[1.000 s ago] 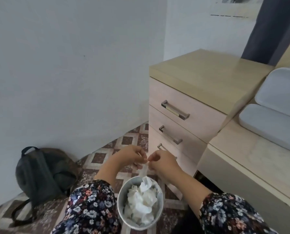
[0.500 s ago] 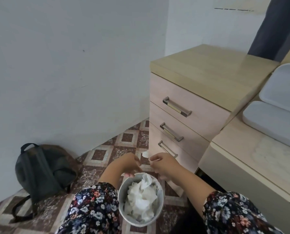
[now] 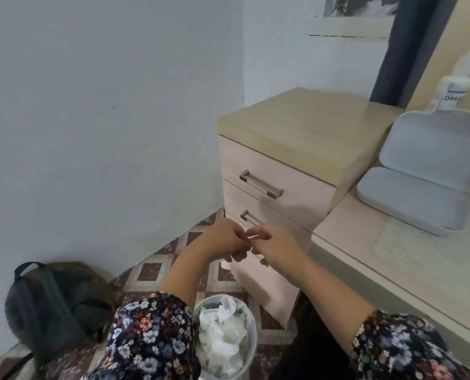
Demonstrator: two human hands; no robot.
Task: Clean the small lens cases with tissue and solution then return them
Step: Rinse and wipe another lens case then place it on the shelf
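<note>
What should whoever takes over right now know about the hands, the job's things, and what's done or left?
Left hand and right hand: together above the bin, fingers curled, pinching something small between them; too small to identify.
Bin: on the floor, holds crumpled tissue.
Solution bottle: on the desk, behind the open grey case.
Done: some used tissue is binned.
Left: can't tell how many lens cases are cleaned; return them.
</note>
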